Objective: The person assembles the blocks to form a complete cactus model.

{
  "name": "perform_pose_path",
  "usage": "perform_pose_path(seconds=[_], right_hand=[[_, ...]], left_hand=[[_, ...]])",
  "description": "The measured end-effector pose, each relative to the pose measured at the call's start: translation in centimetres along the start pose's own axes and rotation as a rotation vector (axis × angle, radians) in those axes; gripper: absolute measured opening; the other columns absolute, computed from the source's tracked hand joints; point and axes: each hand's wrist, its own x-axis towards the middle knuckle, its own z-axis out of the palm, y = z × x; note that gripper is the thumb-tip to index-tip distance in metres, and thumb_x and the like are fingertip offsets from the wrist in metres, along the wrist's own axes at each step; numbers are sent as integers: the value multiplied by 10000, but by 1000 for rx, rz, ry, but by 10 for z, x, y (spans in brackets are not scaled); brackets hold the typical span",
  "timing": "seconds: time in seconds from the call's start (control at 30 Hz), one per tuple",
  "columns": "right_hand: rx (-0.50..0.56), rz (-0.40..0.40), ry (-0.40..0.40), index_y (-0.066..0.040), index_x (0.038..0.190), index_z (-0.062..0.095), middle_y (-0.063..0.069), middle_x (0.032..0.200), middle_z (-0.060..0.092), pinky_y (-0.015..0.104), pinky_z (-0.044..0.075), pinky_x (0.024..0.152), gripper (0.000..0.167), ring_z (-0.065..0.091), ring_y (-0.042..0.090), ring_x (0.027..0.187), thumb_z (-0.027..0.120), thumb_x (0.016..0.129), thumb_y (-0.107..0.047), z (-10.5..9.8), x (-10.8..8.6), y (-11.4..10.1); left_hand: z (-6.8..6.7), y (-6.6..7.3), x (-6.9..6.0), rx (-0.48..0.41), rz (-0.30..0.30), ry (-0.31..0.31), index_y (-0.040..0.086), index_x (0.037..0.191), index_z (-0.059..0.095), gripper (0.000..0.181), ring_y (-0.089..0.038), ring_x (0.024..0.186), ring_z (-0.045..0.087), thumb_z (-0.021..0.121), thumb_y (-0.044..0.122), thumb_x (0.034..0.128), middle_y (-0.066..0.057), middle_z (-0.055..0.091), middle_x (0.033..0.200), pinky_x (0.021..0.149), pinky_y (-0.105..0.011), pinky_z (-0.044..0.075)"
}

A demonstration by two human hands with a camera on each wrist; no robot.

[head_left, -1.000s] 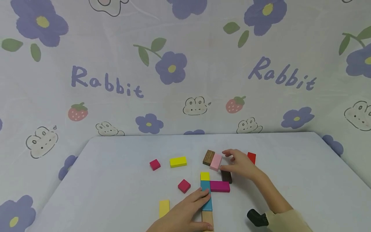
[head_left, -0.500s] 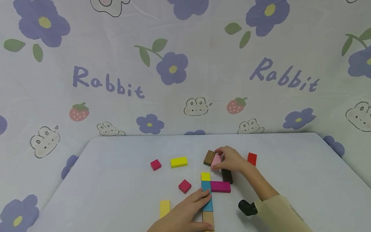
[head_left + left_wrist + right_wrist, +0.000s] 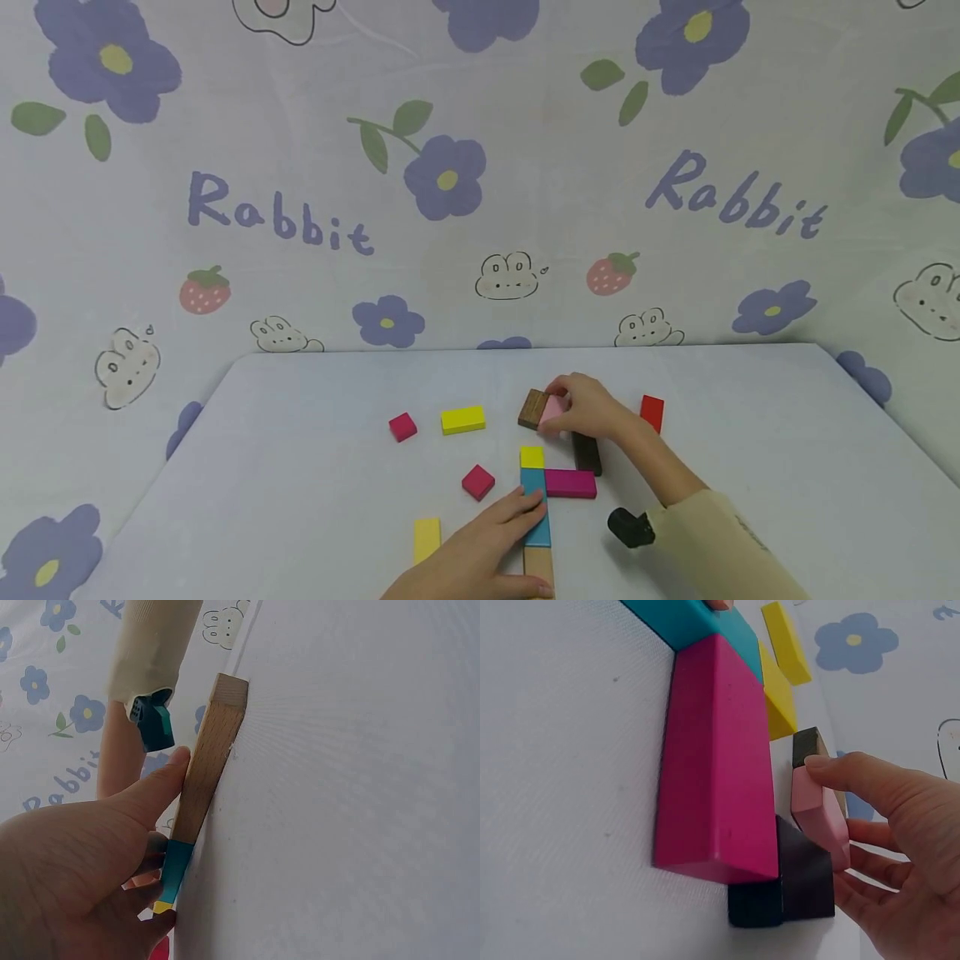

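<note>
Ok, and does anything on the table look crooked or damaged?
I see no damage. The nearer crimson block looks a bit askew: it lies turned cornerwise and apart from the others, while the small yellow block, blue block and bare wooden block form a straight row to its right.

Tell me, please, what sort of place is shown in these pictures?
Probably an indoor play or recording corner, though the wider room is out of view: a white tabletop, a backdrop printed with flowers and "Rabbit" lettering, and coloured blocks.
</note>
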Motion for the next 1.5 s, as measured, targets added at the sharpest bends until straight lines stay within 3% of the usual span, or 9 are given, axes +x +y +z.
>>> perform_pose_path(seconds=[0.57,0.77,1.0,1.27,1.5], right_hand=[[-31,-97,-128,7,1298,671,136,1210,679,353,588,929,570,590,236,1010,900,826,-216,19,37,-37],[-19,-160,-146,-19,1313,683,92,1185,681,269,557,879,561,566,197,986,903,843,-234,28,49,-41],[17,-230,-168,-14,1364,667,97,1197,669,207,540,862,593,567,177,982,891,864,-239,36,55,-44],[2,-241,-157,9,1377,647,123,1236,678,325,566,1011,580,605,245,1092,868,890,-216,35,48,-46],[58,-223,-154,32,1461,573,186,1441,628,413,530,1105,644,613,338,1269,831,927,-218,27,42,-41]], left_hand=[[2,-5,1,-39,-4,-18,192,1650,386,836,-185,1569,310,704,559,969,47,329,1721,1177,-364,457],[3,-6,1,-28,22,-14,177,1652,378,834,-196,1567,318,687,561,980,20,328,1722,1190,-368,442],[1,-3,-1,-43,-2,-30,193,1654,375,824,-193,1565,314,688,553,981,24,324,1724,1184,-377,451],[1,-1,-1,-27,-11,-26,185,1646,393,818,-195,1570,316,694,549,978,36,338,1719,1178,-381,458],[2,-2,2,-32,-28,-31,204,1645,397,818,-192,1560,326,713,538,968,45,342,1715,1138,-370,499]])
